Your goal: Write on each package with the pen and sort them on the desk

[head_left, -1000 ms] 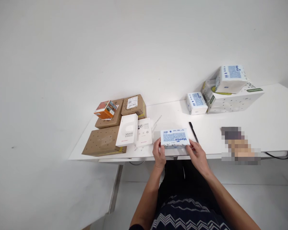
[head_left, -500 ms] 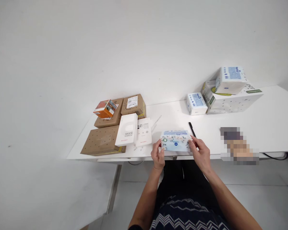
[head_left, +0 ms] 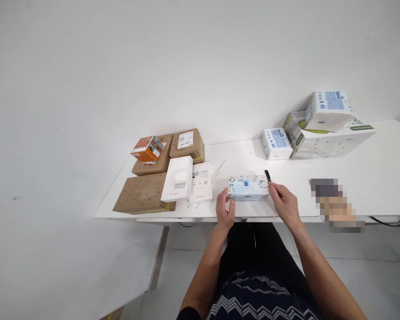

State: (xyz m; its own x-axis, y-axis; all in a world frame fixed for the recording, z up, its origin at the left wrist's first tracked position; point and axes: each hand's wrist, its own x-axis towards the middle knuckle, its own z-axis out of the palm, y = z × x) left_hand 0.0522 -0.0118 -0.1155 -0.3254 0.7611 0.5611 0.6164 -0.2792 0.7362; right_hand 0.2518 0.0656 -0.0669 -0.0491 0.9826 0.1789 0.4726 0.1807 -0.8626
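Note:
A tissue pack (head_left: 247, 188) with a floral print and a blue logo lies flat on the white table in front of me. My left hand (head_left: 225, 210) has its thumb and fingers closed around the near left corner of the pack. At the pack's right end, my right hand (head_left: 284, 202) is closed in a pinch at the lower part of a black pen (head_left: 267, 175). The fingertips cover that part of the pen and are close beside the pack's edge.
Left are cardboard boxes (head_left: 140, 193), an orange box (head_left: 147, 149), a white power bank box (head_left: 178, 178) and another white box (head_left: 201, 182). Back right, one tissue pack (head_left: 277, 144) stands beside a large white carton (head_left: 330, 144), with another pack (head_left: 328, 111) on top. A blurred patch (head_left: 336, 204) lies right.
The tissue pack has tipped back from a tilted hold to lying flat, a little farther from me. My right hand has shifted from the pack's end to the pen.

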